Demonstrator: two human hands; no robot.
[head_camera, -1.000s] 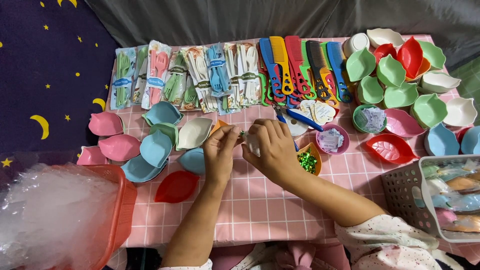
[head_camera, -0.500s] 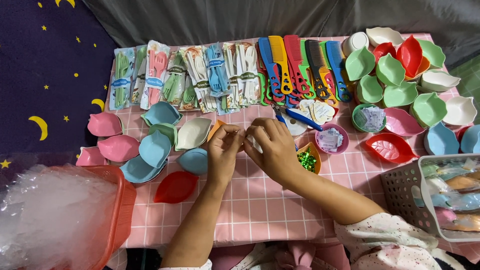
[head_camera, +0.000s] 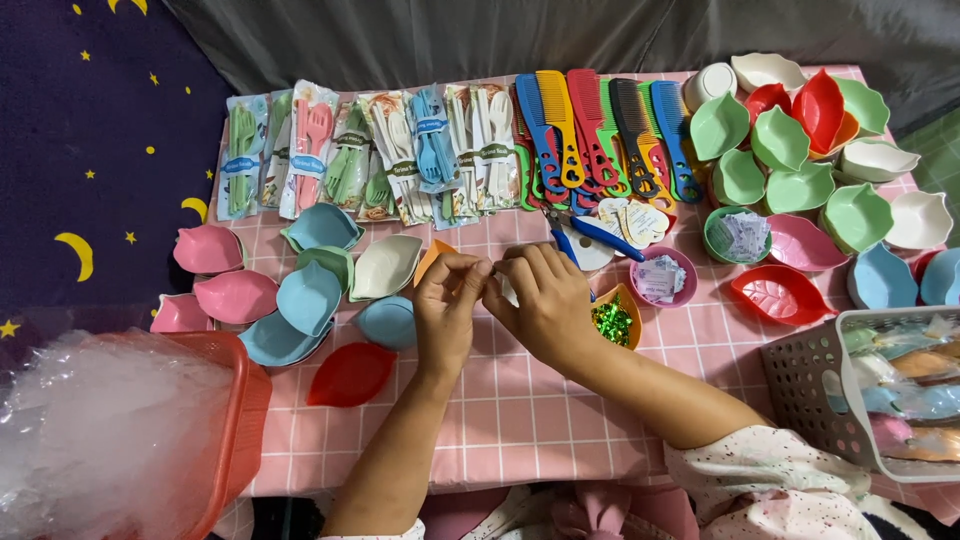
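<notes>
Since a moment ago, left hand (head_camera: 447, 303) and right hand (head_camera: 540, 305) barely shifted, fingertips pinched together on something small I cannot identify. Bare checked pink tablecloth (head_camera: 520, 410) lies nearer; glossy leaf-shaped red dish (head_camera: 350, 373) sits left.

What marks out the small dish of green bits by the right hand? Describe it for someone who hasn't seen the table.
Start at the pink checked table and find the right hand near its middle. Just right of that hand sits a small orange dish. It alone holds shiny green bits; the purple bowl behind it holds white packets.

A tiny white thing (head_camera: 497, 281) sat pinched between two hands' fingertips, above the pink checked cloth (head_camera: 520, 400).
</notes>
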